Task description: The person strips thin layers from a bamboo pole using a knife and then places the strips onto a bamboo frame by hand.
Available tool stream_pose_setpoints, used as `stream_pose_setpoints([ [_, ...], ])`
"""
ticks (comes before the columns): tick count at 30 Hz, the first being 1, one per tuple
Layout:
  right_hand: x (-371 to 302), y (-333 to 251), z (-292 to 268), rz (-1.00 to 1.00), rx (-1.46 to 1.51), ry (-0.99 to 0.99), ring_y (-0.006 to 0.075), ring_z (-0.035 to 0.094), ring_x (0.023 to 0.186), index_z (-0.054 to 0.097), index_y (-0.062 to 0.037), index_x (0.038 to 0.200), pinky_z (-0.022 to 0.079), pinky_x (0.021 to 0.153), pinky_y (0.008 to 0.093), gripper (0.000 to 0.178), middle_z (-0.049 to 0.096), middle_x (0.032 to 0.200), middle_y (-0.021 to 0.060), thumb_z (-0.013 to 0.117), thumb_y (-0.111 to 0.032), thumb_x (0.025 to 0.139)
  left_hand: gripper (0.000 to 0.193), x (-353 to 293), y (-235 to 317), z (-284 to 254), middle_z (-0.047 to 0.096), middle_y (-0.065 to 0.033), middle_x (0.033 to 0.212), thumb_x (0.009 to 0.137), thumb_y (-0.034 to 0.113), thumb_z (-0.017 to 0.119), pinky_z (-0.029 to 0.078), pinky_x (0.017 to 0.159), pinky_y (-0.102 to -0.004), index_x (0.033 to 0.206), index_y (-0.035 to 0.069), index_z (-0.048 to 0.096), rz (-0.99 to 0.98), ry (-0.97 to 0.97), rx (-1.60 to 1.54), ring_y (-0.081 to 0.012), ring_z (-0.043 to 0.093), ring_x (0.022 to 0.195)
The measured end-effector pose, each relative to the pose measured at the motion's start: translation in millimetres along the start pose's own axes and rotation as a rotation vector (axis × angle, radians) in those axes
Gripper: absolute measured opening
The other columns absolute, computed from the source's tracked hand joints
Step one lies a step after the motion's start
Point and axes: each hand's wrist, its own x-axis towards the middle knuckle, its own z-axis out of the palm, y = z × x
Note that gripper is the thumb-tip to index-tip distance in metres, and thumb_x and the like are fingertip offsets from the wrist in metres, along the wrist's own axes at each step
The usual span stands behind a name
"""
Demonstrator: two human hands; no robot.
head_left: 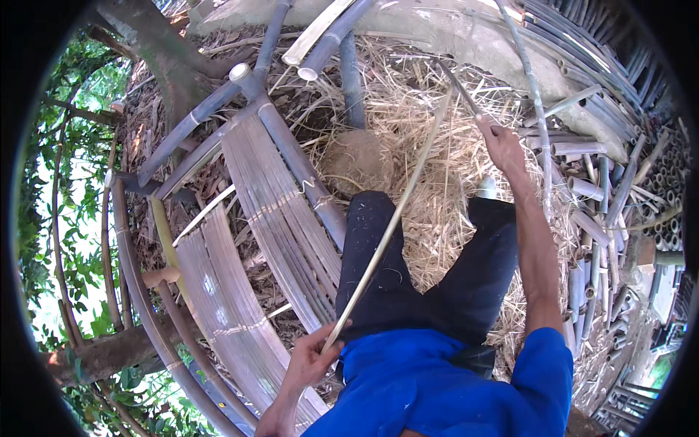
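A person in a blue shirt draws a thin bamboo strip (386, 226) across the lap, its long axis running from near left to far right. The left hand (312, 357) pinches its near end; the right hand (502, 146) grips a dark blade (460, 91) at its far end. Woven bamboo panels (262, 218) crowd the left, cut bamboo poles (590, 218) the right, straw shavings (408, 131) lie between.
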Motion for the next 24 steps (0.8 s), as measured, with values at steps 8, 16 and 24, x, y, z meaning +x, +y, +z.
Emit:
stream_pose_setpoints([
  [8,-65,-73,67,0.366,1.155,-0.219,0.0094,0.045,0.044,0.057,0.0003,0.088,0.039,0.041,0.0271,0.032,0.051,0.061,0.0029,0.068,-0.028,0.097,0.039,-19,-19,-70,0.057,0.0019,0.068,0.089,0.001,0.068,0.037,0.053,-0.0258,0.128,0.005,0.069,0.017,0.007,0.309,-0.0067,0.048,0.060],
  [16,-83,-113,97,0.534,1.253,-0.210,0.0105,0.046,0.044,0.055,-0.0032,0.086,0.044,0.041,0.0292,0.038,0.049,0.063,0.0011,0.073,-0.035,0.095,0.058,5,34,0,0.066,-0.0108,0.106,0.092,0.033,0.070,0.049,0.079,-0.0365,0.139,0.004,0.058,0.398,0.229,0.330,-0.0201,0.062,0.093],
  [24,-97,-109,105,0.580,1.302,-0.337,0.0091,0.045,0.047,0.058,-0.0072,0.086,0.041,0.042,0.0293,0.040,0.046,0.061,-0.0019,0.076,-0.042,0.092,0.052,125,77,3,0.068,-0.0236,0.108,0.109,0.048,0.037,0.043,0.111,-0.0576,0.133,0.005,0.049,1.106,0.472,-0.689,-0.0398,0.063,0.117],
])
